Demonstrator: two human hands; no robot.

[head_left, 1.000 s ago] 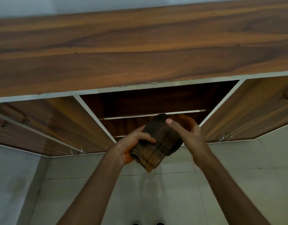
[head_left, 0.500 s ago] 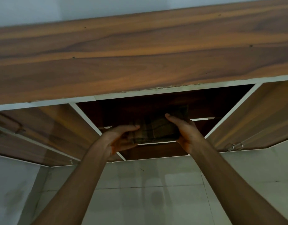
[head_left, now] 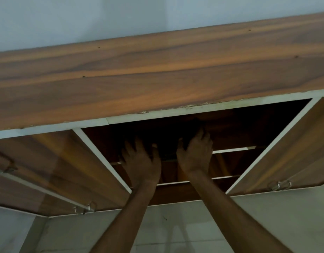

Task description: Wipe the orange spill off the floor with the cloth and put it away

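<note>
The dark checked cloth [head_left: 167, 156] lies in deep shadow on the upper shelf [head_left: 232, 149] of the open wooden cabinet [head_left: 157, 79]; only a thin strip of it shows between my hands. My left hand [head_left: 142, 161] is against its left side with the thumb up by the cloth. My right hand [head_left: 194, 154] is on its right side, fingers curled over the dark mass further inside. Both forearms reach up from the bottom of the view. No orange spill shows.
Two cabinet doors stand swung open, one on the left [head_left: 57, 161] and one on the right [head_left: 294, 152], each with a metal handle near its lower edge. A lower shelf [head_left: 228, 177] sits beneath my hands. Pale floor tiles [head_left: 175, 227] lie below, a pale wall above.
My hands have carried the folded cloth from in front of the cabinet up and into the open compartment, onto the upper shelf, and they now reach deeper inside. The view has tilted upward.
</note>
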